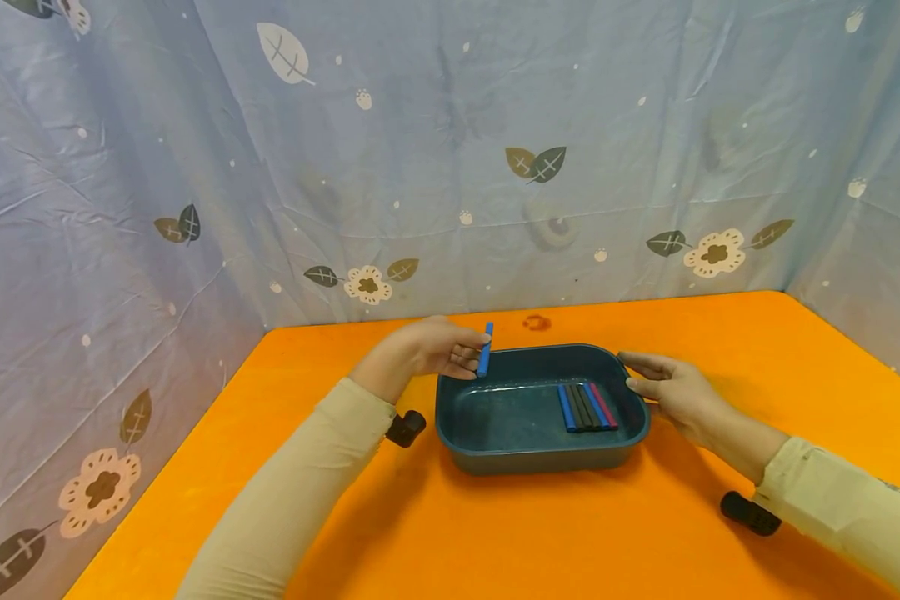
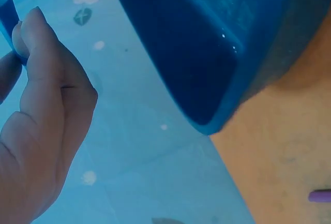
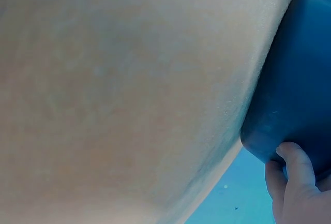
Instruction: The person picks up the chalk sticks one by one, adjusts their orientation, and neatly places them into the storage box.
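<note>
A dark teal plastic basin (image 1: 495,442) stands on the orange table. Over its far left corner, my left hand (image 1: 444,343) pinches a blue stick (image 1: 484,354) upright between thumb and fingers; the left wrist view shows the stick (image 2: 7,14) at its edge, partly cut off. Several slim sticks (image 1: 587,407), blue, black and pink, lie side by side inside the basin, towards its right end. At that end my right hand (image 1: 675,390) holds the basin's rim with thumb and fingers. The right wrist view shows the thumb on the basin's wall (image 3: 289,94).
A purple stick (image 2: 320,196) lies on the table at the edge of the left wrist view. Patterned blue cloth (image 1: 450,167) hangs behind the table (image 1: 540,533) and along both sides. A reddish-brown mark (image 1: 537,322) shows on the table beyond the basin.
</note>
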Demonstrator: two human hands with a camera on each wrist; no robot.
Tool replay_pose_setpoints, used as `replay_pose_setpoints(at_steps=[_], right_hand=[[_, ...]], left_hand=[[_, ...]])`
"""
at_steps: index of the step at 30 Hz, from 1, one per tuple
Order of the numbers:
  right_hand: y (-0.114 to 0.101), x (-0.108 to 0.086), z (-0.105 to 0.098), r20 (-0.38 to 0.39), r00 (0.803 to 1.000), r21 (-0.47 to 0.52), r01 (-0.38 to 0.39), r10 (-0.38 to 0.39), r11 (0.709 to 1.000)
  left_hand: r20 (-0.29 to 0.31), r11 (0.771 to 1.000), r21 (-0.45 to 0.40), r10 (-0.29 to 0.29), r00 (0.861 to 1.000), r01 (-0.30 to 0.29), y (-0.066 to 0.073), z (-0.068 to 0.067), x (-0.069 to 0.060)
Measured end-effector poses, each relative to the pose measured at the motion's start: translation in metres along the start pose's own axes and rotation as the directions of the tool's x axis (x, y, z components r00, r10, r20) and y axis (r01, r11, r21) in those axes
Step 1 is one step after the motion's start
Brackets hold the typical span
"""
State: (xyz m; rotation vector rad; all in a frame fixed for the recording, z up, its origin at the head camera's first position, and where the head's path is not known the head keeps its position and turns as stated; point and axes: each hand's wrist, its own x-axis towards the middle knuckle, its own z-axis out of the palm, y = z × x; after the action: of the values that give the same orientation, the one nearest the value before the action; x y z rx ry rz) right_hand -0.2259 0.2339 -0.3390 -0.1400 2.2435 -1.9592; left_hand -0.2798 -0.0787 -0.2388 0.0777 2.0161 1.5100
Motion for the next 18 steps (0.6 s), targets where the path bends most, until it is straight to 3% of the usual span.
replay_pose_setpoints(at_steps=[6, 13, 18], right_hand=[[0.0, 0.0, 0.0, 0.001, 1.0, -0.007, 0.002, -0.002, 1.0], [0.0, 0.0, 0.0, 0.001, 1.0, -0.015, 0.005, -0.005, 1.0], [0.0, -0.001, 0.0, 0.004, 1.0, -0.025, 0.005, -0.005, 1.0]], left_hand=[[0.037, 1.0, 0.017, -0.001, 0.999, 0.001, 0.01, 0.008, 0.008], [0.06, 0.999, 0.017, -0.042, 0.997, 0.042, 0.013, 0.018, 0.022], [0.042, 0.996, 0.047, -0.08, 0.996, 0.078, 0.012, 0.026, 0.034]])
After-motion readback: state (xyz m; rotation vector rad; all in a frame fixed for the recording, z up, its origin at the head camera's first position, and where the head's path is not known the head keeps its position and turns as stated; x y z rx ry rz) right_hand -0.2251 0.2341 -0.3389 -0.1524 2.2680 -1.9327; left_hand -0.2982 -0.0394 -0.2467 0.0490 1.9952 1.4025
